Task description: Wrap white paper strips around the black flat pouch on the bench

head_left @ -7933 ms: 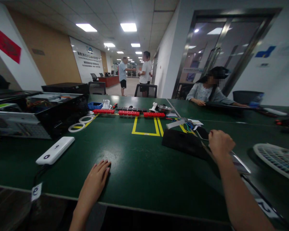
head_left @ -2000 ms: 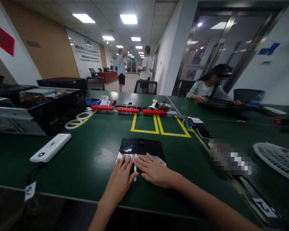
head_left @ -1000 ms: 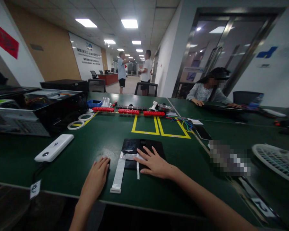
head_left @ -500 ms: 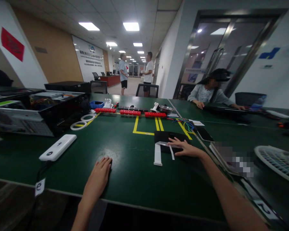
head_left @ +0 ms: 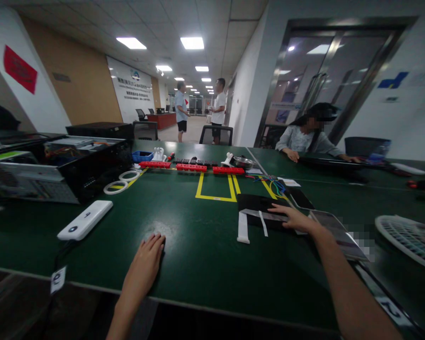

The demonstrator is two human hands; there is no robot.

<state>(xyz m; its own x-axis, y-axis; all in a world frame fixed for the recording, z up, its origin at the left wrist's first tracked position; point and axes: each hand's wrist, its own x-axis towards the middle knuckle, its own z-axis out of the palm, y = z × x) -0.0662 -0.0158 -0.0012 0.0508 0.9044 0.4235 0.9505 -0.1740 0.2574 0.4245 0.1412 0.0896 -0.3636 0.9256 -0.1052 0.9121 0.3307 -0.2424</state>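
My left hand point(head_left: 144, 264) lies flat on the green table near its front edge, fingers stretched out and nothing visible in them. To the right, my right hand point(head_left: 297, 219) rests with spread fingers on the right part of a thin, flat black panel point(head_left: 255, 202). A silvery strip point(head_left: 253, 214) runs along the panel's near side. From it a wide white ribbon cable point(head_left: 243, 228) and a narrower white strip point(head_left: 263, 224) hang toward me over the table. My hand hides the panel's right end.
An opened computer case point(head_left: 88, 165) stands at the left, with white rings point(head_left: 115, 187) and a white power bank point(head_left: 86, 219) nearby. Red blocks point(head_left: 191, 167) line the back. A tablet-like device point(head_left: 338, 231) and a white mesh cover point(head_left: 407, 238) lie right. A person point(head_left: 308, 137) sits across.
My right hand and the black panel with its cables have slid to the right, closer to the tablet-like device. My left hand has stayed nearly in place.
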